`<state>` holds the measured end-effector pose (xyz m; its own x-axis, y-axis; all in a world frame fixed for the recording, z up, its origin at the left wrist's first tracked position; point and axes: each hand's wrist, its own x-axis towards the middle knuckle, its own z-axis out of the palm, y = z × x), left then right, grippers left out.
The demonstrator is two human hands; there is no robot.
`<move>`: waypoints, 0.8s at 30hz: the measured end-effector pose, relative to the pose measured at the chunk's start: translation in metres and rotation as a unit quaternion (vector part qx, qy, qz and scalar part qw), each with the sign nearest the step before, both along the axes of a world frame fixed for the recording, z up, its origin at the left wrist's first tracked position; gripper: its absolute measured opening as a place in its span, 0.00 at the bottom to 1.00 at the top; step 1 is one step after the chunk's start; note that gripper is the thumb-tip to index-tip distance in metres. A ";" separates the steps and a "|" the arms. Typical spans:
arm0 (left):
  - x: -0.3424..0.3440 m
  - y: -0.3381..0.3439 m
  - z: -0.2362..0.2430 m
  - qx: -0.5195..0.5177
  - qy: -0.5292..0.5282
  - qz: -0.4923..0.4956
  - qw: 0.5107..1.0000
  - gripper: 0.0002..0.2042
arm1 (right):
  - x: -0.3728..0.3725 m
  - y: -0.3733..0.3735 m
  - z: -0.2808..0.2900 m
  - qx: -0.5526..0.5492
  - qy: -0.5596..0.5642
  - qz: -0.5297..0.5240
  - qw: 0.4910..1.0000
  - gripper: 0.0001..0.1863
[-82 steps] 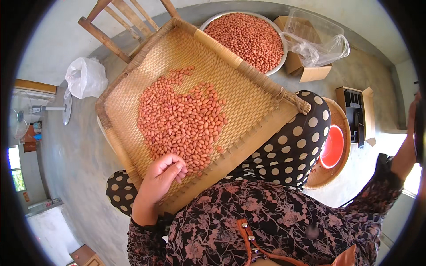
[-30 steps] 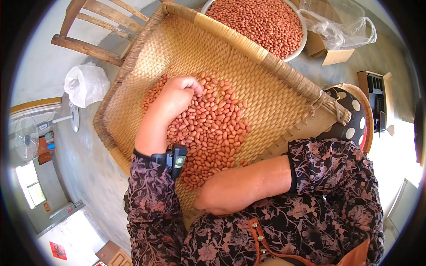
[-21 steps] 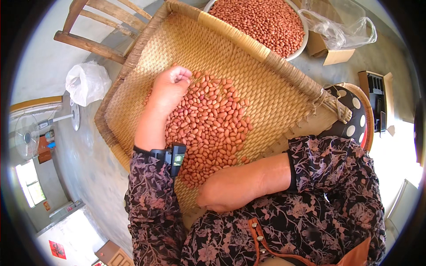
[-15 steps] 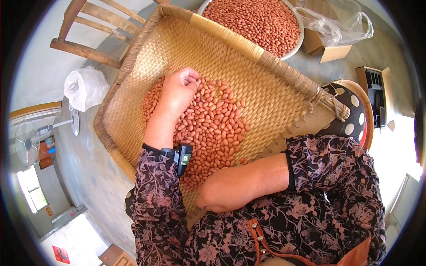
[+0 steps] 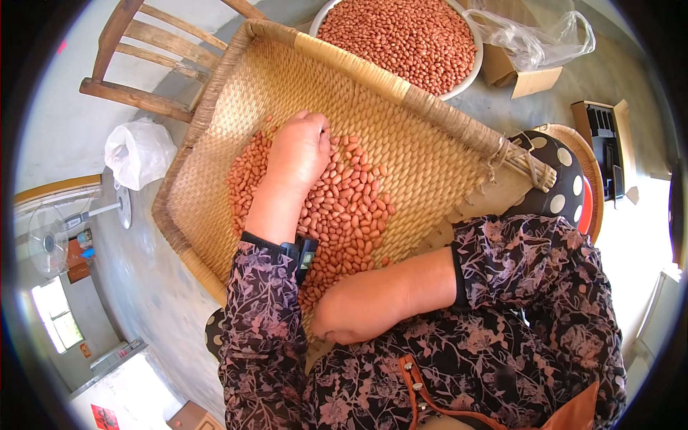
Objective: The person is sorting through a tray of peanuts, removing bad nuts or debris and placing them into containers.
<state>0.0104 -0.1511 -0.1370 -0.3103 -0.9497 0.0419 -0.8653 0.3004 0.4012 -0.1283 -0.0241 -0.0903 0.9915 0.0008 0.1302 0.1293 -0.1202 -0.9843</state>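
Observation:
My left hand [image 5: 299,150] is curled over the upper part of a loose layer of reddish peanuts [image 5: 351,201], fingertips down among them; what they hold is hidden. The peanuts lie in a wide woven tray [image 5: 430,154] with a bound rim, across my polka-dot lap. A black device [image 5: 306,258] is strapped to my left wrist. My right hand [image 5: 344,312] rests closed at the near edge of the pile, its fingers folded under and mostly hidden, so whatever is in them does not show.
A wooden chair [image 5: 143,100] stands behind the tray, a basin of peanuts [image 5: 398,46] and a carton [image 5: 534,82] with clear plastic beyond it. Left are a white bag [image 5: 138,150] and fan [image 5: 50,244]; right, a round basket [image 5: 593,165] and an open box [image 5: 609,150].
Since the earliest frame my right hand has come from the far right down to the tray, and my left has moved up the pile. Lately my left hand has shifted slightly rightward, fingers curled down.

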 end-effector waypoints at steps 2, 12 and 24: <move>0.005 0.002 0.005 0.068 0.081 0.045 0.993 0.05 | 0.002 -0.001 0.001 0.016 -0.016 -0.007 1.000 0.10; 0.074 0.051 0.108 0.340 0.325 0.014 0.882 0.08 | 0.013 -0.034 -0.019 0.672 0.007 -0.303 0.676 0.18; 0.099 -0.009 -0.005 0.144 0.191 0.191 0.952 0.12 | 0.009 -0.013 -0.010 0.577 0.161 -0.147 0.787 0.14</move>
